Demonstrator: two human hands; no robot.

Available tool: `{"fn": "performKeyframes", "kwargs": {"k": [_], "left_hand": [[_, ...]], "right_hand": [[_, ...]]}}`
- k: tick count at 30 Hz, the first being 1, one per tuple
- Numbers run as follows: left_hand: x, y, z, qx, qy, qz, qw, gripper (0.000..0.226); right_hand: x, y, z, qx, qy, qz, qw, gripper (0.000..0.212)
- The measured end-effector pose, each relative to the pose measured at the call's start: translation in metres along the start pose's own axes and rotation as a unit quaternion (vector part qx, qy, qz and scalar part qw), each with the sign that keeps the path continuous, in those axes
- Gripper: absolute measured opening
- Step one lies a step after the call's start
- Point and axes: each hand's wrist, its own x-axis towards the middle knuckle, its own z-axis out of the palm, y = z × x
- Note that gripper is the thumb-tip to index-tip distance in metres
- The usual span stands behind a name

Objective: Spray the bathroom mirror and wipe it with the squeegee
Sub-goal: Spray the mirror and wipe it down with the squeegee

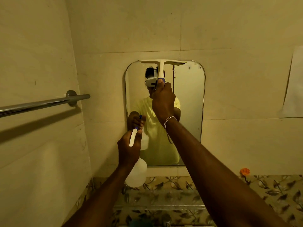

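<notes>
From the head camera, you had your right hand [163, 99] clenched around the lower handle of the white plastic T-shaped squeegee with a blue grip band [161, 69], arm stretched up and forward. Its blade lay level along the very top edge of the rounded-corner, metal-framed bathroom mirror [188, 104], which hung on the cream tiled wall [114, 30] straight ahead of you. That placement reads as the start of a downward pull: setting the blade at the top lets one stroke carry the liquid down the glass. The blade covered the middle of the mirror's width, so the strips to either side would, I judge, need passes of their own. Whether the rubber edge was pressed flat to the glass could not be told from this angle.

Your left hand [129, 149] gripped the neck of the translucent white plastic spray bottle with a white trigger and blue nozzle [136, 174], held low, in front of the mirror's lower left corner. Keeping it down there left the wiping path clear while the sprayer stayed ready. No droplets or streaks showed plainly on the glass, so how wet it was remained unclear.

A chrome towel rail [41, 104] ran along the left wall, well apart from both hands, and a leaf-patterned tile band [270, 190] sat below the mirror.
</notes>
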Motion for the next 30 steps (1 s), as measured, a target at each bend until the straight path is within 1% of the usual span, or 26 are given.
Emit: {"fn": "performKeyframes", "kwargs": {"k": [2,6,8,13,17,19,21,24,26,30], "left_hand": [[0.001,-0.004,-0.002,0.003,-0.002,-0.002,1.0,0.04],[0.004,-0.014,-0.006,0.013,0.0,0.005,1.0,0.027],[0.002,-0.019,-0.005,0.016,-0.003,0.005,1.0,0.029],[0.0,-0.027,-0.003,0.007,-0.013,-0.002,1.0,0.042],[0.003,-0.033,0.001,0.022,-0.016,-0.002,1.0,0.032],[0.004,-0.036,0.002,0.026,-0.015,-0.005,1.0,0.029],[0.004,-0.038,0.003,0.028,-0.013,-0.003,1.0,0.025],[0.002,-0.043,0.004,0.034,-0.011,0.018,0.999,0.018],[0.0,-0.048,0.003,0.033,-0.013,0.018,0.999,0.019],[-0.005,-0.054,-0.001,0.016,-0.005,-0.015,1.0,0.023]], "right_hand": [[0.0,0.005,0.003,-0.011,0.002,-0.003,1.0,0.044],[0.0,0.011,0.004,-0.022,0.007,-0.021,1.0,0.044],[0.0,0.016,0.004,-0.025,0.008,-0.034,0.999,0.045],[-0.004,0.026,0.006,-0.03,0.019,-0.048,0.998,0.044],[-0.007,0.035,0.008,-0.026,0.026,-0.057,0.998,0.043],[-0.014,0.047,0.01,-0.036,0.008,-0.053,0.998,0.042],[-0.029,0.065,0.015,-0.038,0.002,-0.049,0.998,0.043],[-0.061,0.092,0.019,0.002,-0.001,-0.031,1.0,0.039],[-0.086,0.115,0.019,0.0,-0.001,-0.02,1.0,0.039],[-0.14,0.165,0.008,0.007,-0.014,0.018,1.0,0.034]]}}
